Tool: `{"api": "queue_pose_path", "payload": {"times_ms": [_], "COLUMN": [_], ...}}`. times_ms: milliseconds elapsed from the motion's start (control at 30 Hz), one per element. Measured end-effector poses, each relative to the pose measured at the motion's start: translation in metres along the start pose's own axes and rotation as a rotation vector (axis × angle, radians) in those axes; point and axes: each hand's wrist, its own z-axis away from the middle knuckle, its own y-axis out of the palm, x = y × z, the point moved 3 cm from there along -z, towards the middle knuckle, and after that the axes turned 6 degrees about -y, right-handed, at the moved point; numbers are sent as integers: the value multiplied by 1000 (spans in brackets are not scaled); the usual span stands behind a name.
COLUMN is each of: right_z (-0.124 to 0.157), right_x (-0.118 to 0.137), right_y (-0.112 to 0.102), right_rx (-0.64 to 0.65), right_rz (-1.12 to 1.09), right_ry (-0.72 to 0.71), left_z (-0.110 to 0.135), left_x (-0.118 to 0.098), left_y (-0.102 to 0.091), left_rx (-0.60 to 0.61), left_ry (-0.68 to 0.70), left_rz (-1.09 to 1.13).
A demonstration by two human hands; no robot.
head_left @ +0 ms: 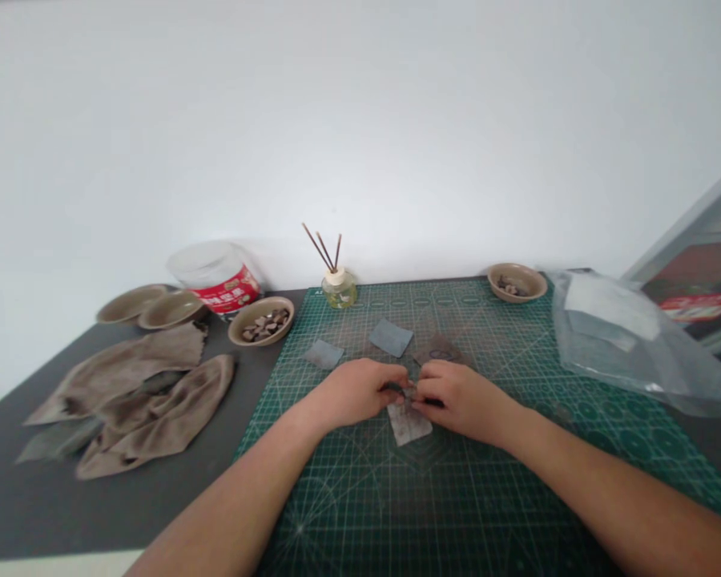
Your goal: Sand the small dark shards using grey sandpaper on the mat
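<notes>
Over the green cutting mat, my left hand and my right hand meet with fingertips almost touching. Both are closed in a pinch around something small, partly dark, that I cannot make out; the fingers hide most of it. Directly beneath the fingertips lies a worn, pale grey square, like a sandpaper piece, on the mat. Just beyond the hands are a blue-grey square, a smaller grey one and a brown piece with a dark round mark, partly covered by my right hand.
Brown cloths lie on the dark table at left. Behind them stand beige bowls, a clear red-labelled jar and a bowl of small brown pieces. A reed diffuser, another bowl and a plastic bag line the back and right.
</notes>
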Motion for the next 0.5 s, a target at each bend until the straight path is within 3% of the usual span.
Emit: {"api": "queue_pose_path", "payload": {"times_ms": [133, 267, 400, 500], "right_z": [-1, -2, 1, 4], "right_x": [5, 3, 3, 1], "right_y": [4, 3, 1, -3], "right_rx": [38, -24, 27, 27], "right_rz": [-50, 4, -28, -17], "right_ry": [-85, -22, -90, -31], "left_z": [0, 0, 0, -1], "left_x": [0, -2, -3, -2], "left_y": [-1, -1, -2, -1], "left_rx": [2, 9, 11, 17], "left_ry": [-10, -3, -16, -22], "left_rz": [5, 2, 3, 5]}}
